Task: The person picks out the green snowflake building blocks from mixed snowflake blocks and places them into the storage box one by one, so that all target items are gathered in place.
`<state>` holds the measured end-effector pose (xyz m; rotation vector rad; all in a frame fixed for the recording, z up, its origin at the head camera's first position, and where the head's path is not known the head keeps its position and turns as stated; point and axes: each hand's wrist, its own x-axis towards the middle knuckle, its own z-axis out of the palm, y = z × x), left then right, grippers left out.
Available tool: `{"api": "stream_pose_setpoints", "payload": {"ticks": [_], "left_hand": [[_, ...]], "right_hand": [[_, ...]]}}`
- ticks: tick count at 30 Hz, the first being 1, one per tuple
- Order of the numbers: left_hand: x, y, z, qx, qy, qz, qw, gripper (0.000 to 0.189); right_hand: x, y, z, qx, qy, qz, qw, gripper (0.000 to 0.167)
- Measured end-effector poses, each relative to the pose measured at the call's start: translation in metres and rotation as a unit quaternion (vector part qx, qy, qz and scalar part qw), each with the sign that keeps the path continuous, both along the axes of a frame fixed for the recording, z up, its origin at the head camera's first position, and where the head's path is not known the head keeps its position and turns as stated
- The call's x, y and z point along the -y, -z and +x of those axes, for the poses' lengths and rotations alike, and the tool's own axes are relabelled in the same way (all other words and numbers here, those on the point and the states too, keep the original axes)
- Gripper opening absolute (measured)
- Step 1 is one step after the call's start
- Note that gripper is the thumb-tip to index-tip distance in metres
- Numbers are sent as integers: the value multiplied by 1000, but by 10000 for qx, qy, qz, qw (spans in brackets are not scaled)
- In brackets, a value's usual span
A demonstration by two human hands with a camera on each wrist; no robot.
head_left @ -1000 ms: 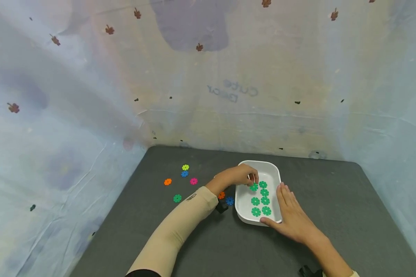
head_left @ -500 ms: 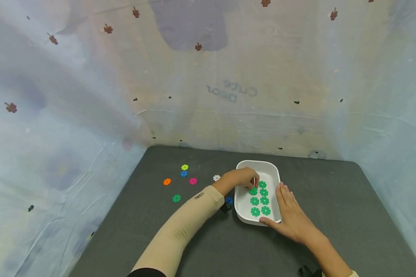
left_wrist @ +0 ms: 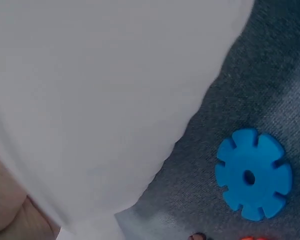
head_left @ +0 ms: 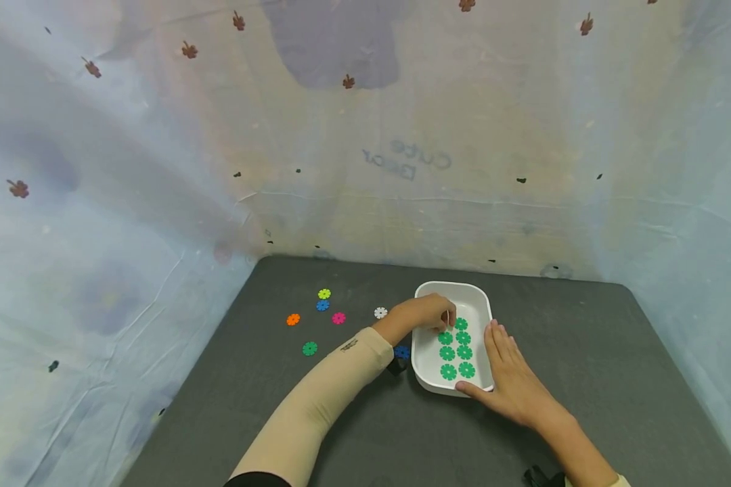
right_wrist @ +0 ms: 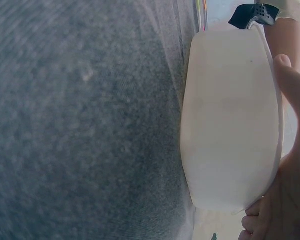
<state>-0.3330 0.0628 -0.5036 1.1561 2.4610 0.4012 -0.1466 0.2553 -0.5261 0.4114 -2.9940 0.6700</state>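
Note:
In the head view a white tray (head_left: 422,368) stands on the dark table, with two columns of green notched discs (head_left: 447,372) lying flat inside. My left hand (head_left: 431,312) reaches into it from the left, fingers bent down. Its fingertips are at the far edge of one green disc (head_left: 445,337), which lies flat and shows nearly whole; the hand partly hides the contact. Flat along the tray's right side, my right hand (head_left: 514,385) rests with straight fingers, its thumb at the near right corner. The right wrist view shows this hand (right_wrist: 292,125) against the tray's wall (right_wrist: 232,120).
Left of the tray lie loose notched discs: yellow (head_left: 324,293), light blue (head_left: 323,306), orange (head_left: 293,319), pink (head_left: 338,318), green (head_left: 309,348), white (head_left: 380,312) and dark blue (head_left: 401,352). A sheet-covered wall (head_left: 487,216) rises behind the table.
My left hand has drawn the green disc slightly nearer, in line with its neighbours. The left forearm has shifted right, uncovering the white disc and covering an orange one. The right hand stays still.

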Motion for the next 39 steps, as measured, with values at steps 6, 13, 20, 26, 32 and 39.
{"api": "stream_pose_setpoints", "payload": {"ticks": [6,13,20,26,32,39], "left_hand": [[20,-7,-5,-78,127,529,9985,13],[66,-24,2,146,-68,1358,9906,20],[116,-28,13,317,-514,1634,9847,19],[161,-25,25,357,-887,1660,9815,18],[203,-15,34,225,-1217,1507,9808,22],[245,-2,42,70,-1450,1495,9781,22]], "right_hand": [[1,-2,0,20,17,-12,10000,128],[3,-1,3,-20,19,-6,10000,129],[3,0,3,-91,15,-2,10000,129],[4,0,2,-137,13,3,9999,129],[4,1,3,-173,-12,2,9999,128],[3,0,2,-176,-20,-12,9998,128]]}}
